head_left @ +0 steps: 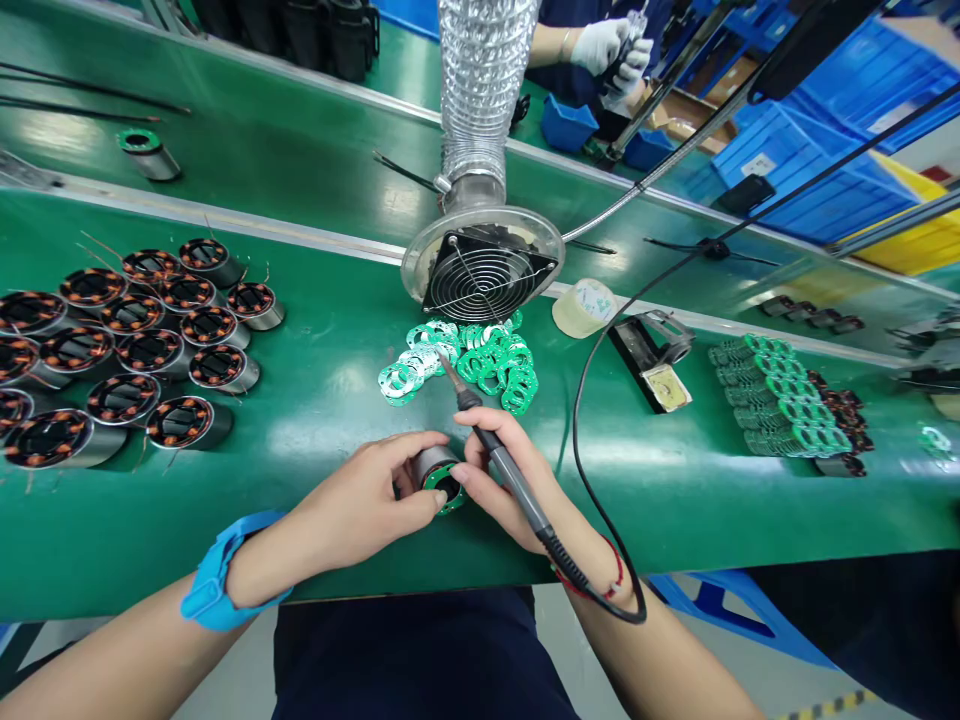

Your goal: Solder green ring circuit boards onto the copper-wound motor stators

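My left hand [379,495] is wrapped round a metal motor stator [435,460] that lies tilted near the table's front edge. A green ring-shaped circuit board [448,492] sits on the stator's end facing me, with my left thumb at its rim. In my right hand [514,470] rests a soldering iron [514,480], its tip pointing up and away from me. My right thumb and a fingertip touch the circuit board's edge. Just beyond the hands lies a loose heap of green ring boards [495,360], below a fume fan.
Several wound stators [150,350] stand at the left. A fume fan [487,275] hangs from a foil duct [484,90]. On the right are a tape roll [581,308], a soldering iron stand [652,355] and stacked ring boards [780,395]. The iron's cable [581,400] loops beside my right arm.
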Tool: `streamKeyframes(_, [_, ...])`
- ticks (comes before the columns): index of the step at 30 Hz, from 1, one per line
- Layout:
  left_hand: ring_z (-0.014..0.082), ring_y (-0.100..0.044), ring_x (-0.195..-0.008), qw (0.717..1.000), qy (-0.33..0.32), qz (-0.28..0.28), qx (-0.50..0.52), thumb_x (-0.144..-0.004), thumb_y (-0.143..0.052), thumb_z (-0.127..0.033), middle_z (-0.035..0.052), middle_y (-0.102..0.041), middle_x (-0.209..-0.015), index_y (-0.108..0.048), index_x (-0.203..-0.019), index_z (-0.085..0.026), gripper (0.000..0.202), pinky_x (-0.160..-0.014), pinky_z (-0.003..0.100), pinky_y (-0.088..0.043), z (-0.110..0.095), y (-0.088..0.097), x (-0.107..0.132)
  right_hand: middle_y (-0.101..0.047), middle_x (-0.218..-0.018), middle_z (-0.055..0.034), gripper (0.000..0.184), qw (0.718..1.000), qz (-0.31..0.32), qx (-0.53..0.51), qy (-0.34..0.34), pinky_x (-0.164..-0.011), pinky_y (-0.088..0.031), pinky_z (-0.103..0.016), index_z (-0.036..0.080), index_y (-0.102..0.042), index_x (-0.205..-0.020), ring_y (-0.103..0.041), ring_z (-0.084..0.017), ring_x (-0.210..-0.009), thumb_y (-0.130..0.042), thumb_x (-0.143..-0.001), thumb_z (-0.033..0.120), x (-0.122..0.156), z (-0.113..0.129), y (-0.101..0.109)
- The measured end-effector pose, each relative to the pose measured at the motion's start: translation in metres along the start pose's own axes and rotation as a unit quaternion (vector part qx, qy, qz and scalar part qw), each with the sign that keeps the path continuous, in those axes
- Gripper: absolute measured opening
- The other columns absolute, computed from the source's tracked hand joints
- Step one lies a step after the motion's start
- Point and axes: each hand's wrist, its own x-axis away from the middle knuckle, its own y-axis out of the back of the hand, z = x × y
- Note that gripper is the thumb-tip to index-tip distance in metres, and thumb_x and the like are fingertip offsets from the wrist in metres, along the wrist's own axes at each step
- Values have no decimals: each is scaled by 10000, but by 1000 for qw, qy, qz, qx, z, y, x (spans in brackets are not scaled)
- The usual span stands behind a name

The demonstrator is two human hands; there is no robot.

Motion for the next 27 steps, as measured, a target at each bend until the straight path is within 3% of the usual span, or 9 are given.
streamKeyframes(5, [196, -619, -828, 988, -3, 91, 125, -800, -648, -329, 2, -667, -845, -671, -1154, -218, 372, -710, 295, -501, 0, 3, -1, -679, -1155, -71, 432, 988, -5, 75, 136, -932, -543, -384, 285, -456, -1308, -661, -197, -1054, -533, -921, 111, 2, 11, 0])
streamKeyframes(10, [113, -565, -607, 967, 54, 162, 190, -733, -667, -285, -57, -565, -698, -577, -842, -191, 169, -568, 237, -459, -7, 4, -1, -756, -949, -17, 392, 968, 32, 89, 231, -780, -546, -348, 300, -510, -1218, -674, -177, -833, -442, -912, 65, -2, 7, -4])
streamKeyframes(13, [96, -552, -551, 953, 70, 206, 210, -692, -675, -292, -54, -562, -686, -539, -851, -183, 236, -510, 213, -433, -8, -2, -2, -744, -821, -22, 328, 943, -3, 146, 297, -684, -526, -365, 294, -531, -1189, -630, -210, -718, -498, -889, 165, -1, 4, -7])
streamKeyframes(15, [96, -565, -556, 949, 73, 210, 225, -653, -681, -274, -44, -588, -724, -531, -917, -182, 317, -495, 204, -426, -9, -3, -3, -753, -817, -28, 414, 931, 1, 165, 326, -728, -540, -385, 273, -502, -1255, -654, -228, -774, -502, -862, 144, 1, 3, -3])
streamKeyframes(17, [105, -586, -590, 956, 70, 166, 232, -651, -692, -293, -36, -604, -762, -518, -978, -185, 386, -503, 205, -435, -12, 5, -5, -773, -952, -55, 544, 928, -9, 188, 321, -837, -553, -404, 252, -457, -1332, -679, -236, -947, -504, -822, 68, 6, 2, 9])
streamKeyframes(20, [124, -606, -656, 984, 54, 12, 167, -704, -711, -356, -23, -627, -789, -524, -1020, -178, 407, -567, 233, -473, -20, 38, -13, -747, -1118, -108, 497, 913, -89, 293, 268, -857, -569, -412, 241, -497, -1321, -671, -257, -1043, -520, -851, 81, 11, -7, 44])
streamKeyframes(22, [136, -608, -646, 989, 45, -109, 88, -714, -725, -335, -22, -640, -764, -543, -997, -174, 373, -586, 256, -489, -27, 71, -26, -751, -1011, -108, 393, 885, -144, 377, 233, -764, -582, -388, 226, -563, -1270, -686, -256, -923, -524, -893, 122, 9, -20, 73])
streamKeyframes(24, [144, -588, -575, 967, 56, -248, 11, -716, -729, -285, -32, -629, -672, -561, -942, -171, 303, -561, 268, -490, -35, 105, -49, -737, -902, -96, 327, 854, -194, 438, 201, -717, -579, -386, 211, -600, -1232, -687, -258, -843, -517, -919, 161, 1, -37, 100])
streamKeyframes(27, [136, -611, -632, 944, 53, -326, -18, -822, -682, -221, -19, -623, -714, -559, -1002, -149, 229, -622, 265, -523, -51, 144, -97, -726, -802, -94, 293, 853, -246, 438, 142, -649, -579, -372, 176, -631, -1181, -694, -245, -720, -479, -943, 254, -15, -63, 129])
